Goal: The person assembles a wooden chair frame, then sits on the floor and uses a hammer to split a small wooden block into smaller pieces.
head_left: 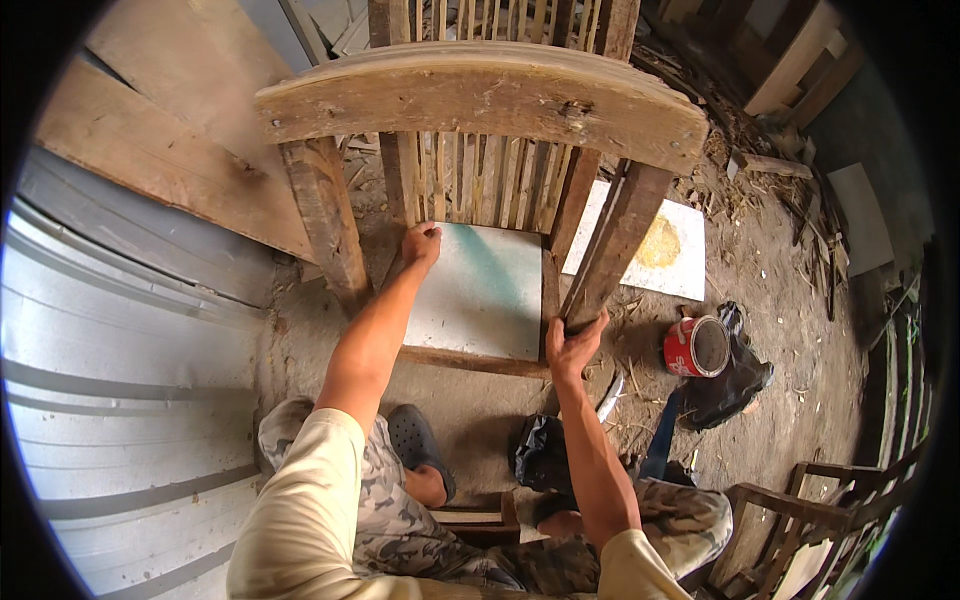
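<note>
A wooden frame with a curved top beam [480, 95] and upright slats [490, 180] stands in front of me. Set low in it is a flat white panel [450, 300] with a green diagonal smear. My left hand [422, 243] is closed at the panel's far left corner, thumb on top and fingers curled at the edge. Most of those fingers are hidden. My right hand [577, 343] wraps round the lower end of the right wooden post [622, 235], beside the panel's near right corner, thumb on one side and fingers on the other.
On the dirt floor to the right are a red can [697, 347], a black plastic bag [738, 370] and a blue-handled tool [661, 440]. Behind the post lies a white board [685, 250] with a yellowish patch. Metal sheeting [120, 400] and wooden boards [190, 130] line the left.
</note>
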`<state>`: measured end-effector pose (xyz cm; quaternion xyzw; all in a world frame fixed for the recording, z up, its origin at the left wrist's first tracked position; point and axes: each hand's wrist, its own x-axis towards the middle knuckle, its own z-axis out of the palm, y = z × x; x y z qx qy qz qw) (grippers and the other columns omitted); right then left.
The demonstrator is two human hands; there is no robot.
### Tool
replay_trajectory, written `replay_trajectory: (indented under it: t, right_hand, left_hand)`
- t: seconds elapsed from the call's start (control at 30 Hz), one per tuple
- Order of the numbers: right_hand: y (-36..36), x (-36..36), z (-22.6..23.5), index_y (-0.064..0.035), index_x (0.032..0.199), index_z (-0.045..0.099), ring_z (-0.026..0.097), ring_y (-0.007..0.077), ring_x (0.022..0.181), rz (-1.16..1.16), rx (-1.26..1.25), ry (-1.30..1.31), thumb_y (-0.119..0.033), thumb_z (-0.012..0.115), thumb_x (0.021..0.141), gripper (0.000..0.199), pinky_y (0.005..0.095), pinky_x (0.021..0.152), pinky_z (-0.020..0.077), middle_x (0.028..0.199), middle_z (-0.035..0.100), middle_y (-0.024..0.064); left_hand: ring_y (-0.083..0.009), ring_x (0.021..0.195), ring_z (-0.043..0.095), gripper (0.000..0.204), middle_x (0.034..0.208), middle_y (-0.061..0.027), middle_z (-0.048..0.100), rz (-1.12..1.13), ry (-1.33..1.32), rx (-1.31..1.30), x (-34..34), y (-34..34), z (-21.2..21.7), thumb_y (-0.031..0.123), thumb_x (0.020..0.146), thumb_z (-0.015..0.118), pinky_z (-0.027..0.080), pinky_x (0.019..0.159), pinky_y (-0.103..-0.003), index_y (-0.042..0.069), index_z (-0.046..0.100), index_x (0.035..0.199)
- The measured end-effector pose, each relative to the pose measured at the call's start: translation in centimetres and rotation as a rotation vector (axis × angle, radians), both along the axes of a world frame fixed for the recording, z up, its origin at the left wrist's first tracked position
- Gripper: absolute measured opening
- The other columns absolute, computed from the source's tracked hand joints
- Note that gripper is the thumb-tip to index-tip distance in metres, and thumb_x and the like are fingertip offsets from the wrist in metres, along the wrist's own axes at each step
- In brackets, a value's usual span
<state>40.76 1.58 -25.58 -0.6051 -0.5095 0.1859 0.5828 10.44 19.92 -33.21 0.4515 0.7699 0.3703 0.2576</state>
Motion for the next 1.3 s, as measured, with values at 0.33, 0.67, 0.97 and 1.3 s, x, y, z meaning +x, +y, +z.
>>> replay_trajectory:
  t: [0.33, 0.67, 0.97, 1.3]
  right_hand:
    - [-1.3, 1.7, -3.5, 0.0078, 0.132, 0.033, 0.056, 0.0277, 0.086, -0.018, 0.069, -0.05, -0.012, 0.064, 0.073, 0.069, 0.0403, 0.078, 0.0476, 0.098, 0.053, 0.0182]
    - [-0.7, 0.5, -2.0, 0.0088, 0.134, 0.029, 0.055, 0.0256, 0.085, 0.013, 0.092, -0.09, -0.014, 0.066, 0.073, 0.075, 0.0383, 0.078, 0.0484, 0.102, 0.053, 0.0178]
    - [1.0, -0.2, 1.2, 0.0045, 0.132, 0.034, 0.054, 0.0268, 0.088, 0.019, 0.059, -0.075, -0.021, 0.064, 0.079, 0.067, 0.039, 0.082, 0.0467, 0.1, 0.055, 0.0196]
    - [2.1, 1.2, 2.1, 0.0053, 0.136, 0.035, 0.056, 0.0396, 0.102, 0.038, 0.022, -0.121, -0.015, 0.065, 0.077, 0.069, 0.0431, 0.091, 0.0457, 0.114, 0.053, 0.0265]
  left_hand:
    - [-0.0354, 0.093, 0.069, 0.03, 0.101, -0.0174, 0.072, 0.282, 0.072, -0.031, 3.6, 6.5, -2.9, 0.023, 0.085, 0.069, 0.055, 0.082, -0.042, 0.014, 0.073, 0.113]
    - [-0.0381, 0.093, 0.067, 0.023, 0.102, -0.0157, 0.071, 0.23, 0.25, -0.025, 1.2, 6.1, -0.5, 0.032, 0.087, 0.066, 0.055, 0.078, -0.048, 0.019, 0.075, 0.104]
    - [-0.0364, 0.095, 0.067, 0.029, 0.099, -0.0174, 0.071, 0.023, 0.33, -0.257, 0.8, 5.8, 0.7, 0.033, 0.084, 0.062, 0.054, 0.083, -0.045, 0.009, 0.073, 0.096]
    - [-0.0349, 0.095, 0.063, 0.038, 0.097, -0.0158, 0.066, -0.913, 0.542, -0.059, 10.9, -8.5, 9.8, 0.046, 0.088, 0.06, 0.05, 0.079, -0.046, 0.008, 0.067, 0.089]
